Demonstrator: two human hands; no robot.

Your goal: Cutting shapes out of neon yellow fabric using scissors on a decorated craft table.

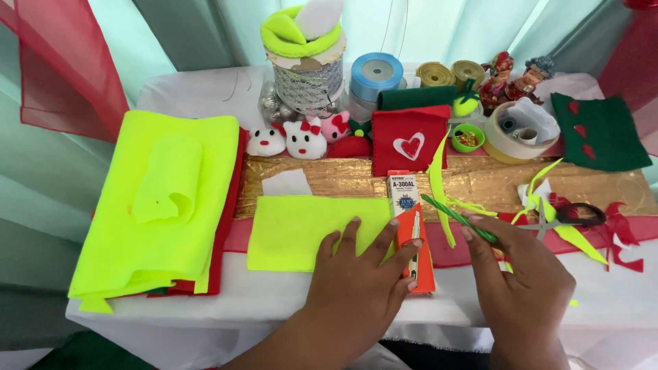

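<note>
Felt (312, 229) is lying under the flat, empty left hand (360, 274); the right hand (524, 274) is pinching a green pencil (458, 218), which could skid if the felt creeps.

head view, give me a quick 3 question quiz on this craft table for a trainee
1. True or false: the right hand holds a green striped pencil.
2. The left hand rests on which two things? A) scissors and a ribbon roll B) the neon yellow felt sheet and the orange cutter pack C) the red felt pouch and a plush toy
3. What lies to the right of the right hand, among the felt scraps?

Key: 1 true; 2 B; 3 the black-handled scissors.
</note>
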